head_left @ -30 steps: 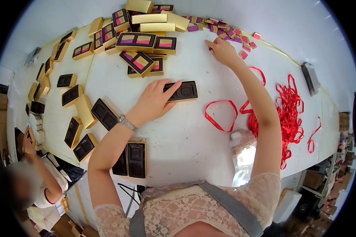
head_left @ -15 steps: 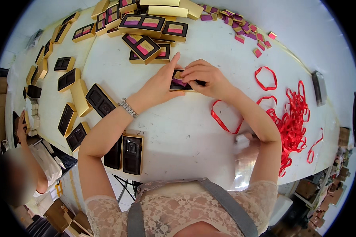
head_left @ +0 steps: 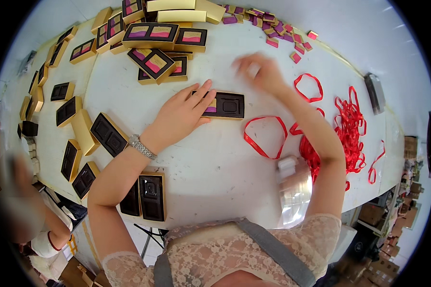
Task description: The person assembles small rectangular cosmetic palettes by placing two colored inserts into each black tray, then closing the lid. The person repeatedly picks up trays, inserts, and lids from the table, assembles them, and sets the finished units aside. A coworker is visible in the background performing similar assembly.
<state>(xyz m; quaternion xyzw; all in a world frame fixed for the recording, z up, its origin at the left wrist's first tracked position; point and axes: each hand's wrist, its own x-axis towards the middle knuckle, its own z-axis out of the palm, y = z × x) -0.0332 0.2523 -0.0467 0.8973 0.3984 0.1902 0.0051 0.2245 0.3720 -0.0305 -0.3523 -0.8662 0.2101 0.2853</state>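
In front of me lies a gold-sided box with a black two-part insert (head_left: 232, 106). Its right compartment is bare; a purple-and-gold piece (head_left: 211, 105) sits in the left one, partly covered by my fingers. My left hand (head_left: 179, 111) rests over the box's left end, fingers stretched across it and thumb by the near edge. Off the table and smeared by motion, my right hand (head_left: 262, 74) is beyond the box to the right, and its fingers are unclear. Small purple, pink and gold pieces (head_left: 277, 29) are scattered at the far right.
Filled boxes (head_left: 151, 36) are piled at the far left of centre. Boxes with black inserts (head_left: 109, 134) lie along the left. Red ribbon loops (head_left: 352, 129) are heaped at right, near a shiny clear plastic item (head_left: 294, 189). A co-worker's arm (head_left: 55, 222) shows at lower left.
My right hand has left the box and moved up and to the right. My left hand has shifted from the box's side to lie over its left end. The view has shifted slightly.
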